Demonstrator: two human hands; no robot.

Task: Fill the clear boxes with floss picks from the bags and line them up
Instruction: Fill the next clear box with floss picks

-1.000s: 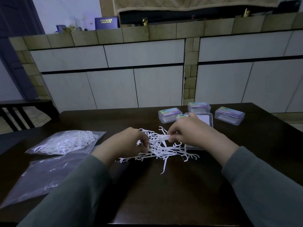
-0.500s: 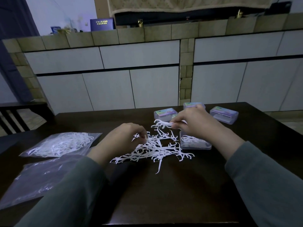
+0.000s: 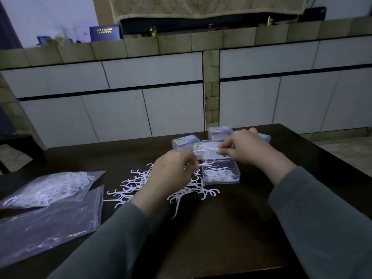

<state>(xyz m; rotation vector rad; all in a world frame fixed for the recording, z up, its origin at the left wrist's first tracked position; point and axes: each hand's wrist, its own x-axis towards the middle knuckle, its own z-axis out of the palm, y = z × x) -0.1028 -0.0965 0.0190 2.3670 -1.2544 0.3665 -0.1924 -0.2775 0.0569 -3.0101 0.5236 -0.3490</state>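
Note:
A loose pile of white floss picks lies on the dark table. Just right of it stands an open clear box with several picks inside, its lid raised behind. My left hand hovers over the pile and pinches one floss pick. My right hand is raised above the box and pinches a small bunch of picks. A bag full of picks lies at the left, with a nearly empty bag in front of it.
Three closed clear boxes with coloured labels stand behind the open one: one at the left, one in the middle, one partly hidden by my right hand. White cabinets run behind the table.
My right hand has lifted a bunch of picks off the pile to above the open box. My left hand has risen from the pile with one pick. The view has tilted up.

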